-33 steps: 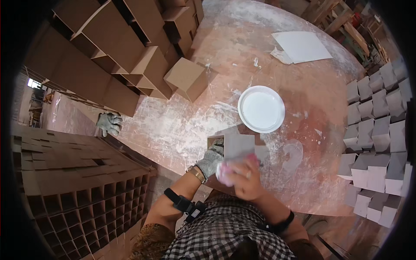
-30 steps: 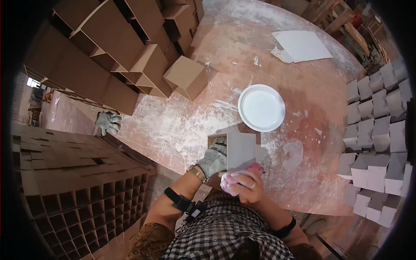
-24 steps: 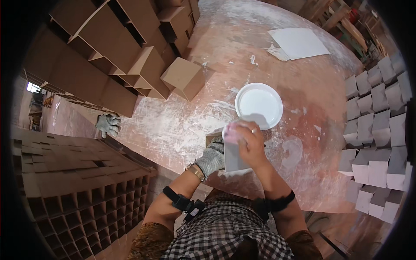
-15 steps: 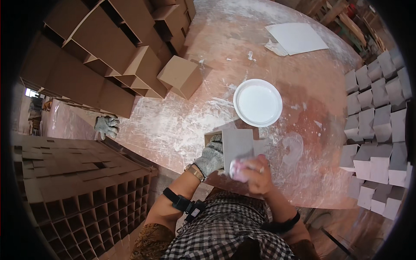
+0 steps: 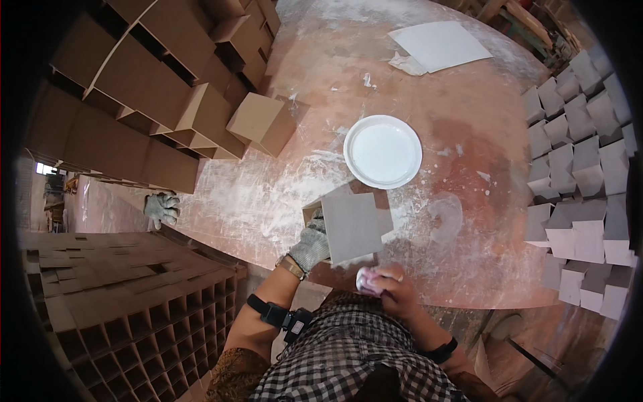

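Note:
My left hand [image 5: 310, 249], in a grey knitted glove, is closed on a small cardboard box [image 5: 353, 228], its fingers reaching into the open left end. The box's upward face is coated pale grey-white, while the bare brown board shows by the glove. Just nearer than the box, my bare right hand [image 5: 395, 288] is closed around a small pinkish-white wad [image 5: 370, 281], either sponge or cloth. The wad is apart from the box. Beyond the box stands a round white dish [image 5: 382, 152] with a pale, smooth inside.
Brown cardboard boxes [image 5: 144, 87] are stacked at the far left, with one loose box [image 5: 262, 124] beside them. A spare grey glove [image 5: 161, 210] lies at the table's left edge. White-faced boxes [image 5: 576, 194] are piled on the right. A white sheet [image 5: 442, 47] lies far back on the smeared table [image 5: 469, 221].
My right hand has come off the box's near edge with the wad and drawn back toward me. My left hand has turned the box slightly, and its coated face shows more fully.

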`<action>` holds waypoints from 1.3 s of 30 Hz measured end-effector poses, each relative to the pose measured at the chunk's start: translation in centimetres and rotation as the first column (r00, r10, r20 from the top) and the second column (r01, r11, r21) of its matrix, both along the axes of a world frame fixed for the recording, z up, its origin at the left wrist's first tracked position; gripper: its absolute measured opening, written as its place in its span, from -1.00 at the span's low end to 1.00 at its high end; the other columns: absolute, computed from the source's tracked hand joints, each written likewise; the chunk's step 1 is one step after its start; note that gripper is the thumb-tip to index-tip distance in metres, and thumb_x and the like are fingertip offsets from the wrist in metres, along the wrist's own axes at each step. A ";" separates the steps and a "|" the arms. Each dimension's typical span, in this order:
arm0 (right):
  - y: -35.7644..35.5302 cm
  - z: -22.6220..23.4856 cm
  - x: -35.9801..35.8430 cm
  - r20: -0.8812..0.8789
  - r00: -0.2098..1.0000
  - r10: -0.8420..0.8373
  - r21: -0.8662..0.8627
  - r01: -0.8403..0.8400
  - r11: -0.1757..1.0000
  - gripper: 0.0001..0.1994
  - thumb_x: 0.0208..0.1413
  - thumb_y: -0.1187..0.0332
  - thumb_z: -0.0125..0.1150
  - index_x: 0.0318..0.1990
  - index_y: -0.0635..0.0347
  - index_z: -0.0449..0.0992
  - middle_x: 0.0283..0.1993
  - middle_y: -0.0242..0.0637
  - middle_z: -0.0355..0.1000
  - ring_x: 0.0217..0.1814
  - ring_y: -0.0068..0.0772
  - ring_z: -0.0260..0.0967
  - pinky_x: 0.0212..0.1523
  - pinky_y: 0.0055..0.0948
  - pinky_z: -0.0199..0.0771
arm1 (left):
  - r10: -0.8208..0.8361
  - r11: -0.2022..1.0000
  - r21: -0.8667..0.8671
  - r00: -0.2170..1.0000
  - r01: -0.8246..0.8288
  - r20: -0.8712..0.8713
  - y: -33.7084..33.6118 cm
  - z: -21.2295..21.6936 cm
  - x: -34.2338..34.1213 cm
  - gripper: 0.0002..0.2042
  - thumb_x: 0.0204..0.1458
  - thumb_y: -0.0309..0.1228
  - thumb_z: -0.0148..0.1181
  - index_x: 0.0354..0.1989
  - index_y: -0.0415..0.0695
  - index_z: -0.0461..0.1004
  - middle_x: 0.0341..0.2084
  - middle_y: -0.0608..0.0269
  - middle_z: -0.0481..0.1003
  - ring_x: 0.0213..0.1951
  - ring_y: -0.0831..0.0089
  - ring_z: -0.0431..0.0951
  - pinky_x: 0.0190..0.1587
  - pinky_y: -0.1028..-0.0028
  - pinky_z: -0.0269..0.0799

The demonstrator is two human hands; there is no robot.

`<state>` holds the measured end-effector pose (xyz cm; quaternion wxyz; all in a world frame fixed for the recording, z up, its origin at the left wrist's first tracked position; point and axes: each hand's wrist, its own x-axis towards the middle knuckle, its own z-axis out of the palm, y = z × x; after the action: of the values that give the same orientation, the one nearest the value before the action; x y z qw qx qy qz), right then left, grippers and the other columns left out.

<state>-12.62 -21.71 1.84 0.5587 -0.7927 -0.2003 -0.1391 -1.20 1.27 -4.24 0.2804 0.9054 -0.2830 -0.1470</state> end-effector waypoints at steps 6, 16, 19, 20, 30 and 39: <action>-2.7 1.8 -0.3 -0.249 0.957 -0.146 0.340 0.228 0.912 -0.75 -0.06 0.66 0.12 -0.20 0.17 0.39 -0.06 -0.13 0.34 -0.06 -0.31 0.33 -0.04 -0.33 0.38 | -0.033 0.997 0.073 0.998 0.029 0.062 -0.2 1.1 0.3 -0.46 -0.03 -0.13 0.10 0.12 -0.14 0.28 0.06 -0.09 0.31 0.10 0.04 0.28 0.12 0.19 0.23; -1.9 3.0 0.5 -0.308 0.940 -0.147 0.404 0.269 0.875 -0.73 -0.03 0.67 0.01 -0.13 0.31 0.41 -0.02 -0.17 0.31 0.04 -0.34 0.28 0.09 -0.43 0.23 | -0.010 1.000 0.026 0.930 0.001 0.369 0.5 5.8 -1.5 -0.43 -0.01 -0.11 0.05 0.17 -0.11 0.23 0.14 0.02 0.23 0.19 0.10 0.17 0.24 0.18 0.02; -1.8 3.3 1.0 -0.366 0.923 -0.123 0.476 0.299 0.827 -0.75 0.00 0.63 0.03 -0.12 0.36 0.40 -0.03 -0.18 0.33 0.04 -0.37 0.28 0.11 -0.44 0.22 | -0.009 0.999 0.043 0.908 -0.010 0.418 1.6 7.4 -1.9 -0.44 -0.05 -0.14 0.05 0.14 -0.14 0.26 0.11 -0.01 0.26 0.17 0.10 0.21 0.23 0.14 0.03; -1.7 3.7 1.3 -0.374 0.922 -0.102 0.518 0.299 0.802 -0.76 0.02 0.62 0.04 -0.11 0.37 0.39 -0.03 -0.18 0.34 0.04 -0.38 0.28 0.11 -0.45 0.22 | -0.019 0.998 0.058 0.906 -0.006 0.424 2.2 7.8 -1.9 -0.45 -0.07 -0.16 0.04 0.12 -0.17 0.28 0.09 -0.04 0.28 0.15 0.09 0.24 0.22 0.10 0.03; 0.5 3.4 2.4 -0.432 0.902 0.003 0.655 0.312 0.689 -0.68 -0.01 0.60 0.07 -0.04 0.36 0.38 -0.03 -0.25 0.37 0.03 -0.45 0.29 0.11 -0.45 0.23 | 0.046 0.994 0.048 0.797 -0.093 0.602 5.1 12.9 -4.9 -0.57 -0.09 -0.27 0.09 -0.01 -0.16 0.40 -0.07 0.04 0.41 -0.01 0.14 0.40 0.05 0.18 0.28; 2.2 1.5 2.7 -0.477 0.877 0.052 0.626 0.298 0.721 -0.65 -0.06 0.64 -0.06 -0.05 0.35 0.39 -0.02 -0.24 0.36 0.03 -0.43 0.30 0.13 -0.43 0.23 | 0.143 0.990 -0.073 0.889 -0.124 0.436 7.6 9.7 -6.3 -0.50 -0.02 -0.21 0.17 0.11 -0.10 0.32 0.01 0.13 0.38 0.06 0.20 0.37 0.08 0.28 0.29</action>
<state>-9.92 -19.51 3.36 0.8302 -0.5522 0.0590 -0.0480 -7.50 8.85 5.45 0.2383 0.9261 -0.2793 0.0869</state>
